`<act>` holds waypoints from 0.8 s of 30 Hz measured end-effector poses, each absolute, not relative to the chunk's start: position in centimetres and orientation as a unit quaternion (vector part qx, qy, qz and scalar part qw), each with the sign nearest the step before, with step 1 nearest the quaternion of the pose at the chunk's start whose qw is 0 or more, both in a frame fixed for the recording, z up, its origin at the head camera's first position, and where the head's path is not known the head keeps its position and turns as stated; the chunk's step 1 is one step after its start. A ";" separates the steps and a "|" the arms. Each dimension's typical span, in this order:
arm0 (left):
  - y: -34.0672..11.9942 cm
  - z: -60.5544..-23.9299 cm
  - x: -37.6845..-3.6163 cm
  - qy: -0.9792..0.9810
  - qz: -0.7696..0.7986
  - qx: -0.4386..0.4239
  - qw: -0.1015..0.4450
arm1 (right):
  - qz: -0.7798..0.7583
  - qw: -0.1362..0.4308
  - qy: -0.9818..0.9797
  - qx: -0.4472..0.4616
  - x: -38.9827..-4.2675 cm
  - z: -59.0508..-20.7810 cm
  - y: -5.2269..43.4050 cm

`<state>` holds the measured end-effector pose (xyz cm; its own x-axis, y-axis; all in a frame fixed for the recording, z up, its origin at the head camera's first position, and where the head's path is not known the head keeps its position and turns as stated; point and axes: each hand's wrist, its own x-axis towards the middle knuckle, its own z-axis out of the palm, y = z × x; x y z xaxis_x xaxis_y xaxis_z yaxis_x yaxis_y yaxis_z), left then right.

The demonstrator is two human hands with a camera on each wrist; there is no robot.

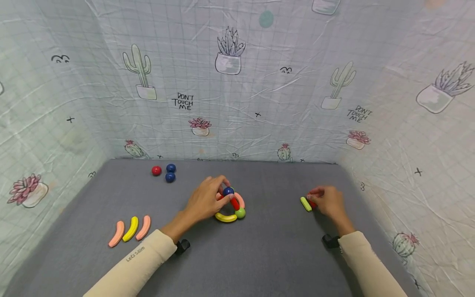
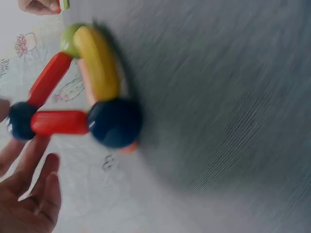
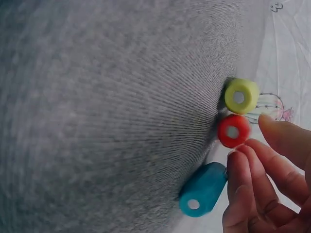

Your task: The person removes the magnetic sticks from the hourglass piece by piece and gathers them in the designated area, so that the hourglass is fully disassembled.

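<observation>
My left hand (image 1: 205, 198) grips a blue ball (image 1: 228, 191) at the top of a small magnetic ball-and-stick figure. Two red sticks (image 2: 49, 80) slope from this ball to a green ball (image 1: 240, 213) and a lower blue ball (image 2: 115, 123). A curved yellow stick (image 1: 225, 218) and a curved pink stick (image 1: 240, 200) form part of its ring-shaped base. At the right, my right hand (image 1: 330, 201) pinches at a red stick (image 3: 233, 131), fingertips touching its side. Beside that lies a yellow-green stick (image 1: 306, 204). A teal stick (image 3: 203, 190) lies near my fingers, hidden in the head view.
A red ball (image 1: 156, 170) and two blue balls (image 1: 170, 177) stand at the back left of the grey table (image 1: 267, 255). Two curved pink sticks (image 1: 116, 234) and a curved yellow stick (image 1: 130, 229) lie at the left. A printed cloth (image 1: 237, 103) encloses the table.
</observation>
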<state>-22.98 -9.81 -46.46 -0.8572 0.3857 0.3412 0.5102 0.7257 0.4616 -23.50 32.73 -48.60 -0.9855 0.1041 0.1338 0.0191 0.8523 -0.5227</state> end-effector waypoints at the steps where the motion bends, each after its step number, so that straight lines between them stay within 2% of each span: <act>1: -9.9 -46.2 -23.1 -0.925 -0.261 -0.256 0.108 | 0.262 0.083 -0.961 -0.029 -23.5 -48.6 32.6; 7: -10.1 -44.6 -23.4 -0.924 -0.171 -0.329 0.095 | 0.252 0.130 -0.959 0.014 -23.4 -48.1 30.3; 11: -9.9 -44.1 -23.6 -0.923 -0.151 -0.343 0.081 | 0.311 0.125 -0.939 0.075 -23.5 -47.7 27.2; 14: -9.8 -44.0 -23.5 -0.923 -0.154 -0.345 0.071 | 0.368 0.088 -0.918 0.116 -23.4 -47.5 24.3; 18: -9.6 -44.0 -23.6 -0.923 -0.161 -0.343 0.063 | 0.438 0.010 -0.882 0.174 -23.3 -47.5 20.2; 24: -9.3 -44.3 -23.8 -0.927 -0.147 -0.337 0.072 | 0.495 -0.094 -0.827 0.250 -23.9 -48.2 14.9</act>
<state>-23.79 -9.30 -44.30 -0.7619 0.6044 0.2327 0.6467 0.7293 0.2234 -23.89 14.89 -48.17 -0.8573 -0.5063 0.0932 -0.3209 0.3840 -0.8658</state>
